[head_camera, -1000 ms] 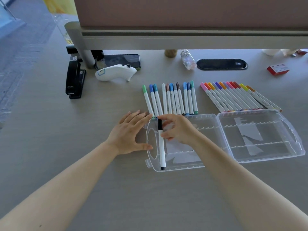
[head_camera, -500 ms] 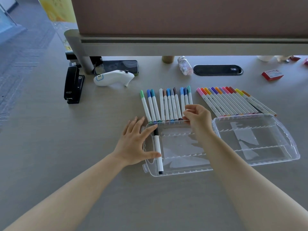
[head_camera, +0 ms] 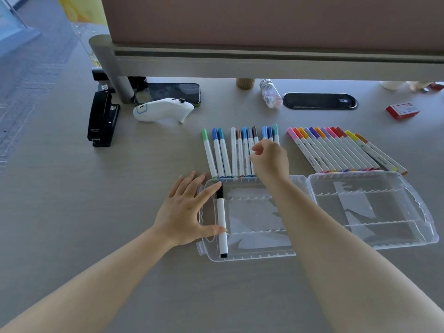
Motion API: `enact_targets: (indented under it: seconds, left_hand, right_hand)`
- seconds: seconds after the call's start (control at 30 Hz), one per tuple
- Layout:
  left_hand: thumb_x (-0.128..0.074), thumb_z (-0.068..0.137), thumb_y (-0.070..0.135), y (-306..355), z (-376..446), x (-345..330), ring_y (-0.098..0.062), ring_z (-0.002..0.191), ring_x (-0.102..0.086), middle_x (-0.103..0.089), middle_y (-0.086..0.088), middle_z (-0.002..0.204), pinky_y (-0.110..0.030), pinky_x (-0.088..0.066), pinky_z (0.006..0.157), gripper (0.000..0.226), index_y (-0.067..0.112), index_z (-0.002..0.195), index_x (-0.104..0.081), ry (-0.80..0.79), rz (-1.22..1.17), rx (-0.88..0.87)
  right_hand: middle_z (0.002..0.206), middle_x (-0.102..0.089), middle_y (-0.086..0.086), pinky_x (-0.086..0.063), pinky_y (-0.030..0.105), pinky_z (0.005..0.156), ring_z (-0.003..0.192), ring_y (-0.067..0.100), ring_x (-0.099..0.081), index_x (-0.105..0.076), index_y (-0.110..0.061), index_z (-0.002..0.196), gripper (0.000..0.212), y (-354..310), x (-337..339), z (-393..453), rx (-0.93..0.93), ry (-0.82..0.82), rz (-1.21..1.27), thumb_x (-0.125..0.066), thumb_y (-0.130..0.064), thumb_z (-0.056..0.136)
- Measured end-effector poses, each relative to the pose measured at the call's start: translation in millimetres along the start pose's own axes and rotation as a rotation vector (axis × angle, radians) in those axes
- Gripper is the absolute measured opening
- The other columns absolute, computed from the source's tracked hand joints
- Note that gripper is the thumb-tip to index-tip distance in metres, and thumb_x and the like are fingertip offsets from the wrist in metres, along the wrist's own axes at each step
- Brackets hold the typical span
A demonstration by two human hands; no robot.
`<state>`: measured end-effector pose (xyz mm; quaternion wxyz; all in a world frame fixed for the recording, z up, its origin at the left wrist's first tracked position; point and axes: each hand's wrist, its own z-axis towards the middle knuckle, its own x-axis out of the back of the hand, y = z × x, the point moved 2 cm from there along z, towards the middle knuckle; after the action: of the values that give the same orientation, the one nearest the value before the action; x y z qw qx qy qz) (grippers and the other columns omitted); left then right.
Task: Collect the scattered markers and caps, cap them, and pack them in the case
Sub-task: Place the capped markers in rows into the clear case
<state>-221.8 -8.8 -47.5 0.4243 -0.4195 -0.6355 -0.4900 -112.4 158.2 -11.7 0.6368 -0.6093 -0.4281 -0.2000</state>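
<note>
Soft, even daylight with a cool cast; faint shadows under the hands. Pale glare patches on the clear case [head_camera: 370,186]. Wide-angle bending at the edges; slightly soft detail.

A big grey desk [head_camera: 72,236] with a wood look fills most of the view. At the back of the desk stands a pink-brown screen [head_camera: 264,20] on a pale rail [head_camera: 264,61], held by a round grey post [head_camera: 108,68]. Left of the desk is grey carpet floor [head_camera: 28,75]. Soft light falls on the desk.
</note>
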Motion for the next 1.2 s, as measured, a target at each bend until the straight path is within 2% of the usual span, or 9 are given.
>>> enact_targets:
  seconds: [0.07,0.2,0.5,0.63,0.7,0.8,0.9,1.1,1.2]
  left_hand:
    - [0.007,0.046,0.094,1,0,0,-0.021,0.144,0.002,-0.011,-0.001,0.155,-0.03,0.016,0.109,0.104,0.043,0.136,0.005,-0.003,0.008,0.0]
    - [-0.001,0.054,0.093,1,0,0,-0.027,0.143,-0.011,-0.025,-0.007,0.151,-0.034,0.007,0.111,0.107,0.035,0.143,-0.018,0.032,-0.014,-0.01]
    - [-0.011,0.068,0.087,0,0,-5,-0.035,0.132,-0.036,-0.047,-0.014,0.137,-0.048,-0.016,0.109,0.087,0.032,0.135,-0.024,0.098,-0.022,-0.014]
    - [-0.011,0.068,0.087,-1,0,-7,-0.035,0.133,-0.035,-0.046,-0.014,0.138,-0.048,-0.015,0.109,0.088,0.032,0.136,-0.024,0.095,-0.025,-0.015]
    - [-0.011,0.069,0.087,-2,0,-7,-0.035,0.133,-0.036,-0.047,-0.013,0.138,-0.047,-0.014,0.108,0.088,0.032,0.136,-0.024,0.105,-0.017,-0.019]
    - [-0.011,0.069,0.087,-2,1,-8,-0.035,0.133,-0.036,-0.047,-0.013,0.138,-0.047,-0.012,0.108,0.087,0.032,0.136,-0.023,0.116,-0.008,-0.025]
    - [-0.011,0.066,0.088,-1,1,-7,-0.034,0.135,-0.032,-0.044,-0.013,0.14,-0.044,-0.008,0.109,0.094,0.031,0.138,-0.028,0.11,-0.006,-0.028]
    - [0.004,0.049,0.094,0,0,-3,-0.025,0.144,-0.008,-0.023,-0.006,0.152,-0.032,0.01,0.111,0.115,0.033,0.144,-0.019,0.075,-0.01,-0.022]
    - [0.006,0.045,0.095,1,-1,-1,-0.023,0.144,-0.003,-0.019,-0.004,0.153,-0.03,0.012,0.111,0.119,0.034,0.144,-0.016,0.054,-0.016,-0.015]
  right_hand:
    - [0.113,-0.063,0.009,-0.044,0.023,0.076,0.097,0.021,-0.06,-0.058,-0.008,0.113,0.023,-1,-2,3,-0.004,0.005,-0.051,-0.052,-0.008,0.091]
    - [0.104,-0.064,0.01,-0.044,0.026,0.07,0.083,0.018,-0.053,-0.057,-0.008,0.108,0.019,-3,-3,6,0.025,0.001,-0.182,-0.055,-0.008,0.089]
    - [0.107,-0.063,0.011,-0.05,0.033,0.077,0.095,0.026,-0.061,-0.051,-0.007,0.114,0.025,-13,-1,4,-0.011,0.021,-0.277,-0.053,-0.004,0.089]
    - [0.111,-0.061,0.008,-0.048,0.029,0.076,0.094,0.022,-0.06,-0.05,-0.01,0.119,0.035,-11,3,3,-0.069,0.018,-0.075,-0.057,-0.003,0.085]
    - [0.101,-0.062,0.003,-0.046,0.023,0.072,0.079,0.011,-0.057,-0.05,-0.012,0.121,0.041,-9,6,4,-0.108,-0.002,0.135,-0.061,-0.005,0.082]
    - [0.075,-0.055,-0.008,-0.05,0.02,0.067,0.063,0.007,-0.053,-0.048,-0.011,0.123,0.045,-12,13,-2,-0.176,-0.116,0.49,-0.063,-0.006,0.081]
    - [0.075,-0.057,-0.003,-0.054,0.02,0.064,0.066,0.011,-0.058,-0.041,-0.01,0.128,0.05,-15,19,-16,-0.189,-0.249,0.691,-0.059,0.002,0.082]
    - [0.082,-0.05,0.005,-0.055,0.021,0.053,0.062,0.013,-0.058,0.0,-0.033,0.145,0.097,-11,20,-47,-0.089,-0.523,0.675,-0.055,0.014,0.08]
    - [0.082,-0.05,0.006,-0.056,0.02,0.053,0.065,0.016,-0.058,-0.011,-0.032,0.142,0.09,-6,20,-55,-0.077,-0.605,0.58,-0.057,0.013,0.08]
